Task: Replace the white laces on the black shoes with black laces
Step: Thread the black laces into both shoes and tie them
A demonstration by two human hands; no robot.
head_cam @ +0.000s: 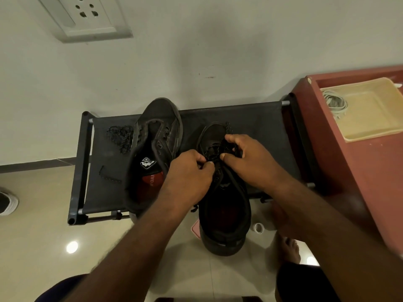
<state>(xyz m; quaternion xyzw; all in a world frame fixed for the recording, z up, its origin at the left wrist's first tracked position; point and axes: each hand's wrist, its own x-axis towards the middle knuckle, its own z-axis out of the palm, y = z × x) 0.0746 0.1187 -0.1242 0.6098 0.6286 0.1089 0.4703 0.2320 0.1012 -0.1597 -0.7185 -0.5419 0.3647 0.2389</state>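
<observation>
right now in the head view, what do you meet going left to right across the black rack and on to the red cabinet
coiled black lace → unlaced shoe → left hand → right hand, both pinching the threaded lace on the other shoe → white laces in the cream tray

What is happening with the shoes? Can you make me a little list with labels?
left hand: pinches the black lace over the shoe being laced
right hand: pinches the same black lace
shoe being laced: black, toe on the rack, heel past its front edge
other shoe: black, on the rack, eyelets look empty
spare black lace: loose pile on the rack, beside the other shoe
white laces: bundled in the cream tray
</observation>
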